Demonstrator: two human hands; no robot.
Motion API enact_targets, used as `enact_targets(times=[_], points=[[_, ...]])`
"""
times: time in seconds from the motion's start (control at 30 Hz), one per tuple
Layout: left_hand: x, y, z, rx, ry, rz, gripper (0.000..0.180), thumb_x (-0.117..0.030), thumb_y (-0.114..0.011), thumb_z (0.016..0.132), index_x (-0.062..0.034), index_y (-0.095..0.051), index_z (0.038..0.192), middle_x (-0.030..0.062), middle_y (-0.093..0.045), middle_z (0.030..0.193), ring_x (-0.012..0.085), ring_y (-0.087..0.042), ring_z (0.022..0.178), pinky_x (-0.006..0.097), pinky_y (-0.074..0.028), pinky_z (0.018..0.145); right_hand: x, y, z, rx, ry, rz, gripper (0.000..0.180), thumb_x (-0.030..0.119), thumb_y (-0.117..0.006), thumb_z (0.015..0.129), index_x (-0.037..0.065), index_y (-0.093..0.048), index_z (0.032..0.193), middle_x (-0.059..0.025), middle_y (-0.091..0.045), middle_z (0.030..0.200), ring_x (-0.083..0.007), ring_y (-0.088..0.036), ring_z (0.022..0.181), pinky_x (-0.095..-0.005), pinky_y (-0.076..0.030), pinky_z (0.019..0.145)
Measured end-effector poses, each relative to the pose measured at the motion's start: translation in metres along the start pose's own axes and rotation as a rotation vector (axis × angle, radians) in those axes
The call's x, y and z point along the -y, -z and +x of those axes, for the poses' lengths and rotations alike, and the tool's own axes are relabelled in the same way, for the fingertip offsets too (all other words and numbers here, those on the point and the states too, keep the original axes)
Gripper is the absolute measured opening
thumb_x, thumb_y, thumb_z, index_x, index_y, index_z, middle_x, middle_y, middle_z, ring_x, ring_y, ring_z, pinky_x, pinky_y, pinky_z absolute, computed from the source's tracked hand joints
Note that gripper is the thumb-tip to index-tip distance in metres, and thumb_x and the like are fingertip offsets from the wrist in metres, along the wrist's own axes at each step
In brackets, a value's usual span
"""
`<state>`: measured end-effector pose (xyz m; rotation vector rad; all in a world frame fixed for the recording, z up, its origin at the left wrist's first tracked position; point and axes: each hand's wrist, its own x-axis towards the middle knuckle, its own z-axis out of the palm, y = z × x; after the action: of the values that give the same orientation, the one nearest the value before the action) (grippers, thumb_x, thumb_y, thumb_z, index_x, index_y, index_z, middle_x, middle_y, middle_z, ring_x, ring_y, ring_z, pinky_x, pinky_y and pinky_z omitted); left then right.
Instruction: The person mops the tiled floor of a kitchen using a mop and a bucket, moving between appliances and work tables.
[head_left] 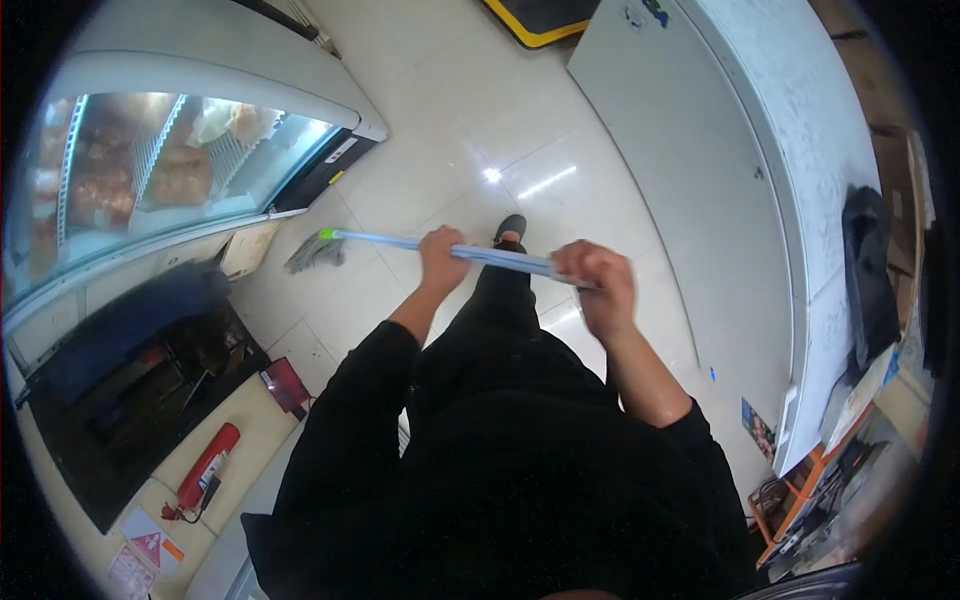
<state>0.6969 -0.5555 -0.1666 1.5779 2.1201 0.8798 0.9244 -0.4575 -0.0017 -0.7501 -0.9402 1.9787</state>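
Head camera looks straight down, close above the floor [440,110].

A glossy floor of large cream-white tiles [470,110] carried everything, with ceiling lights mirrored in it. The grey stringy mop head [314,252] lay on it beside a glass-topped white chest freezer [215,100]. A second long white chest freezer [690,170] stood along the right. A red cylindrical fire extinguisher [206,468] lay on the tiles at lower left, and a yellow-edged black mat [540,18] lay at the top.
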Motion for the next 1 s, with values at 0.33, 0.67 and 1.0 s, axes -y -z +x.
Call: enact_targets(times=[0.33, 0.67, 1.0], points=[[-0.197, -0.104, -0.028, 0.593, -0.588, -0.489, 0.019, -0.022, -0.068, 0.063, -0.0103, -0.053, 0.062, 0.0073, -0.06, 0.067, 0.0325, -0.058, 0.071, 0.042, -0.046, 0.065, 0.11, -0.025, -0.172, 0.044, 0.652, -0.579, 0.036, 0.02, -0.059, 0.082, 0.006, -0.043, 0.053, -0.0039, -0.046, 0.047, -0.0188, -0.047, 0.041, -0.0316, -0.042, 0.046], [-0.16, -0.068, -0.049, 0.783, -0.635, -0.189, 0.018, -0.028, -0.067, 0.067, -0.0107, -0.062, 0.065, 0.0098, -0.064, 0.072, 0.0338, -0.061, 0.079, 0.043, -0.049, 0.073, 0.059, -0.053, -0.204, 0.07, 0.643, -0.671, 0.034, 0.014, -0.057, 0.08, 0.006, -0.04, 0.052, -0.0059, -0.044, 0.048, -0.0222, -0.045, 0.043, -0.033, -0.04, 0.048], [0.094, 0.136, -0.185, 0.622, 0.159, -0.151, 0.023, -0.027, -0.073, 0.069, -0.0072, -0.062, 0.073, 0.0162, -0.063, 0.078, 0.0363, -0.061, 0.079, 0.044, -0.047, 0.069, -0.103, -0.212, -0.113, 0.456, 0.159, -0.132, 0.04, 0.022, -0.06, 0.085, 0.005, -0.044, 0.052, -0.0066, -0.045, 0.048, -0.0212, -0.046, 0.047, -0.0358, -0.041, 0.052]])
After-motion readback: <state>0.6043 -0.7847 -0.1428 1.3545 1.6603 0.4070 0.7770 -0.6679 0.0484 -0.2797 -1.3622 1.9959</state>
